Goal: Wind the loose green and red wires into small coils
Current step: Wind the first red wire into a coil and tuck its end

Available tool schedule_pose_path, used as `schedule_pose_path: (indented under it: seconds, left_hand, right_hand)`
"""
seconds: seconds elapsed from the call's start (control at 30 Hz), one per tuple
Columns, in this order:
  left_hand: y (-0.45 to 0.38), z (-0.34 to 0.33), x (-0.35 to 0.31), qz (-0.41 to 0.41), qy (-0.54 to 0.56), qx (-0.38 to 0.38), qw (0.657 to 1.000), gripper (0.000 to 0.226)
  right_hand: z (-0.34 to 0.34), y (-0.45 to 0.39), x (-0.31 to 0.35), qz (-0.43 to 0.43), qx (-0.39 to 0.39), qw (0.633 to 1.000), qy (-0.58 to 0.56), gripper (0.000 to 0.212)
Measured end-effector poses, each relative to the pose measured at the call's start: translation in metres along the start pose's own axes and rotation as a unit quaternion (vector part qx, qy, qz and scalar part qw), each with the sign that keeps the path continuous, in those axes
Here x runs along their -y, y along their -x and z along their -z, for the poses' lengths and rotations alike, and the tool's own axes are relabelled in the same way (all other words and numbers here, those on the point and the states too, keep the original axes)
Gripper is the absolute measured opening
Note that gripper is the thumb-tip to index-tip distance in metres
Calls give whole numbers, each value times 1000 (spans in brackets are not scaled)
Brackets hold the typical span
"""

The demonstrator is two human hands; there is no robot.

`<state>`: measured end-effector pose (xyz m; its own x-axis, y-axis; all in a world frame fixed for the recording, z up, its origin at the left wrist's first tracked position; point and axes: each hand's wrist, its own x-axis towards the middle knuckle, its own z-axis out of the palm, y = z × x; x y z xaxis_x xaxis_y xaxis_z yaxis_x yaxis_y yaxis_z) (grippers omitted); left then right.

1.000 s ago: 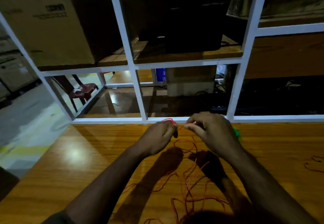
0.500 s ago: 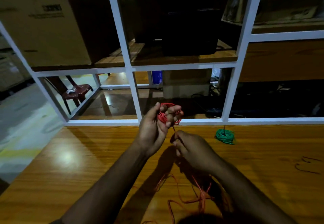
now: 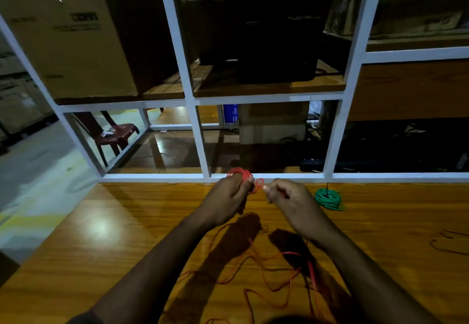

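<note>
My left hand (image 3: 228,196) grips a small red wire coil (image 3: 241,173) wound round its fingers, held above the far edge of the wooden table (image 3: 127,234). Just to its right my right hand (image 3: 286,199) pinches the red wire close to the coil. The loose red wire (image 3: 279,280) trails down from the hands and lies tangled on the table near me. A finished green wire coil (image 3: 328,198) lies on the table to the right of my right hand.
A white shelf frame (image 3: 203,177) runs along the table's far edge, with cardboard boxes (image 3: 76,39) on its shelves. A short dark wire piece (image 3: 446,243) lies at the right. A red plastic chair (image 3: 116,133) stands behind the frame.
My right hand has risen from below the coil up to its right side, bringing the wire round. My left hand has turned its back toward me and lowered a little.
</note>
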<state>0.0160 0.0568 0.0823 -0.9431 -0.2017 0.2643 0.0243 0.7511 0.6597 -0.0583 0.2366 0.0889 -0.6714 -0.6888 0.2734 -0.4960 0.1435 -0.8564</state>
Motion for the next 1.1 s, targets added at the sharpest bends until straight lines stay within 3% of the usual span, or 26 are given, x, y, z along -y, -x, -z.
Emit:
schedule_pose_path:
  seconds: [0.1,0.17,0.27,0.37,0.43,0.57,0.63,0.7,0.77,0.9,1.0,1.1]
  left_hand:
    - [2,-1,-10,8,99,69,993,31]
    - [2,-1,-15,9,107,96,990,31]
    - [-1,2,-15,-11,32,43,998,28]
    - [-6,3,-9,-24,-54,-17,998,26]
    - [-6,0,-9,-49,-115,-18,992,22]
    - [-2,-2,-16,-90,-114,24,989,22]
    - [2,2,-23,-94,-47,54,993,23]
    - [3,8,-31,-89,27,80,992,23]
    - [-1,16,-31,-78,80,64,992,25]
    - [-11,24,-10,-13,94,3,995,24]
    - [-12,18,11,16,62,-40,997,23]
    - [-9,16,18,50,67,-14,996,27]
  right_hand:
    - [1,-5,-6,3,-99,995,11,25]
    - [0,-7,-9,22,-152,987,43,18]
    - [1,-8,-14,29,-210,971,113,6]
    - [-3,-9,-17,52,-133,976,164,4]
    - [-5,-10,-16,78,-96,974,192,6]
    - [4,-20,-14,80,-194,958,195,5]
    - [10,-27,-18,38,-184,961,202,9]
    - [13,-32,-26,3,-92,965,245,9]
    - [12,-29,-29,30,19,954,297,9]
    - [5,-18,-20,106,131,957,235,10]
    - [2,-11,-6,78,108,988,82,21]
    - [7,-14,-4,70,-21,997,25,38]
